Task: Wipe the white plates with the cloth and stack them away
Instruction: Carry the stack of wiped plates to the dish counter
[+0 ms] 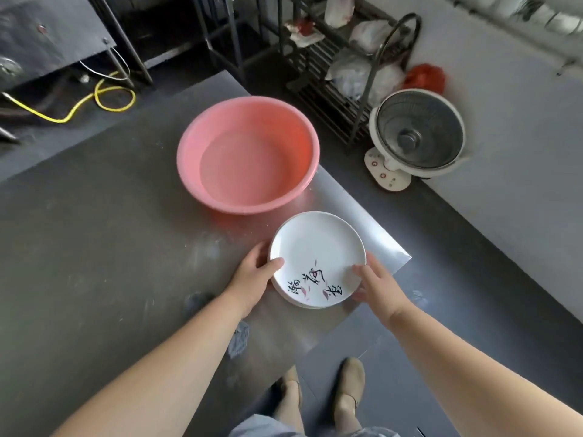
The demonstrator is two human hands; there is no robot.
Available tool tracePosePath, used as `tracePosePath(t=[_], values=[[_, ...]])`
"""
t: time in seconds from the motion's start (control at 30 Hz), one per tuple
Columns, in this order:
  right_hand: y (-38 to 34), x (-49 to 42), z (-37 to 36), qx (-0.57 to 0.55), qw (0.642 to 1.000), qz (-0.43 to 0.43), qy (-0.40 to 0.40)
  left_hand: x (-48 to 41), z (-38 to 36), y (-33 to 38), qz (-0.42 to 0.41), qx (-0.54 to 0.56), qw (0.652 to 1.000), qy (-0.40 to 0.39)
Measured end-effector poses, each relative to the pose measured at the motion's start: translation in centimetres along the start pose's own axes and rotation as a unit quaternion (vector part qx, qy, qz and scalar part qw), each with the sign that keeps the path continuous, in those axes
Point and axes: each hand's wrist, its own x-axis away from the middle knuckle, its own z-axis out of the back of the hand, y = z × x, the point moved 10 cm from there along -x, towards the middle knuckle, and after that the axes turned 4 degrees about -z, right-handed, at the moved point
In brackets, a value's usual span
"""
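head view: white plates [315,247] by the pink tub [246,152]

the stack sits on the near right corner of the metal table [94,231]. the left hand [252,279] grips its left edge, thumb on top. the right hand [378,288] grips its right edge, thumb on top too.

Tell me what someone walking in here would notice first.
The big pink basin stands out first, at the middle of the steel table. Just in front of it, near the table's corner, the left hand and right hand grip a stack of white plates by its rim; the top plate bears black brush writing. A round white appliance with a wire grille stands on the floor to the right.
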Motion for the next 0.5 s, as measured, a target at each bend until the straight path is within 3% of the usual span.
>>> tracePosePath(t=[0.17, 0.5], values=[[0.3, 0.1, 0.0, -0.077, 0.997, -0.018, 0.016, 0.3, -0.8, -0.4, 0.041, 0.099, 0.994, 0.011], [1.9, 7.8, 0.1, -0.054, 0.998, 0.014, 0.014, 6.3, -1.2, 0.0, 0.009, 0.101, 0.994, -0.049]])
